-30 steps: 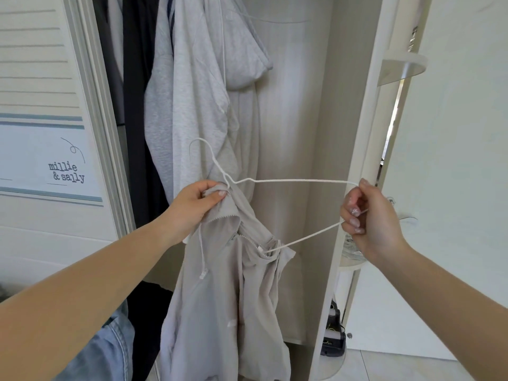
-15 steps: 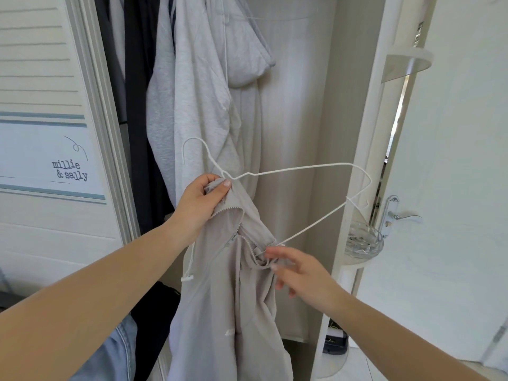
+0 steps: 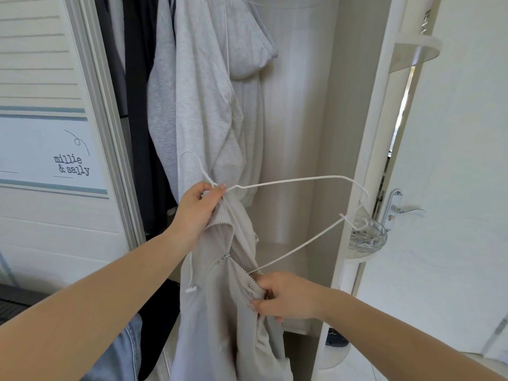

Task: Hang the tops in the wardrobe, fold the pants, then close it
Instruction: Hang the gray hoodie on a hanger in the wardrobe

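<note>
A beige zip jacket (image 3: 220, 320) hangs half on a white wire hanger (image 3: 297, 180) in front of the open wardrobe (image 3: 302, 133). My left hand (image 3: 198, 210) grips the hanger's neck together with the jacket's collar. Lower down, my right hand (image 3: 286, 296) pinches the jacket's fabric by the zipper, just under the hanger's bottom wire. The hanger's right shoulder sticks out bare toward the wardrobe's side panel. A light grey hoodie (image 3: 203, 92) hangs inside the wardrobe behind the hanger.
Dark garments (image 3: 143, 105) hang left of the hoodie. The sliding door (image 3: 55, 160) with printed lettering stands at left. A glass dish (image 3: 367, 235) sits on a small round shelf at right, by a white room door with a handle (image 3: 409, 210). Blue denim (image 3: 121, 356) lies below my left arm.
My right hand let go of the hanger's right end, dropped down and took hold of the jacket's fabric by the zipper. My left hand kept its grip at the hanger's neck.
</note>
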The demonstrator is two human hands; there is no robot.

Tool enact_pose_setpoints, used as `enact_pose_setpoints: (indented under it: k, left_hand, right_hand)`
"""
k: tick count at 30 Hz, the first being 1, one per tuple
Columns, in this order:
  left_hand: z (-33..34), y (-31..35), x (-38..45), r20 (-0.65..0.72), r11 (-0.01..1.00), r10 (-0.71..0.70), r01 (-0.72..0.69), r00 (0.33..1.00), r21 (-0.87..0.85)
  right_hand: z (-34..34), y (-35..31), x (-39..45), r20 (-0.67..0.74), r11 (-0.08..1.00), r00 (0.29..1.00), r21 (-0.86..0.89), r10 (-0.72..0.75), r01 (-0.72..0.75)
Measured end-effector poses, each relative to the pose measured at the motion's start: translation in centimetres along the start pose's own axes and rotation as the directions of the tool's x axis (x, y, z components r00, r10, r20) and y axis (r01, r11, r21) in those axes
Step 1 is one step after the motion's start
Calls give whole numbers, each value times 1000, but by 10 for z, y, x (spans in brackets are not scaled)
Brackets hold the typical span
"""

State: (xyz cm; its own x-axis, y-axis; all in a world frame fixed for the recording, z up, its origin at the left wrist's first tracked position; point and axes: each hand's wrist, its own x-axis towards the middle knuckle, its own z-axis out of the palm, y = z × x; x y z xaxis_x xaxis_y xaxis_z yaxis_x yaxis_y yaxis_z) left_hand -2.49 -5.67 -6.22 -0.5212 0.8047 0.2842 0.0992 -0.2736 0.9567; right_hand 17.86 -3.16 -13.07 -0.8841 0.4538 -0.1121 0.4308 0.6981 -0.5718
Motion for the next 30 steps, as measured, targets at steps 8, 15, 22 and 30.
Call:
enact_pose_setpoints:
  k: [8, 15, 22, 30]
  left_hand:
    - [-30, -20, -3, -54, 983, 68, -58, 996, 172]
    - [-44, -46, -12, -32, 946, 91, -76, 995, 316]
    - [-56, -62, -20, 254, 855, 97, -211, 962, 474]
    - [-36, -58, -27, 523, 575, -26, -416, 852, 704]
  right_hand:
    - [-26, 25, -32, 97, 966, 980, -208, 175, -152]
    - [-48, 45, -53, -128, 855, 985, -492, 114, -162]
    - [-71, 43, -60, -238, 701, 971, -690, 19, -183]
    - [-86, 54, -61, -263, 617, 945, -781, -192, -92]
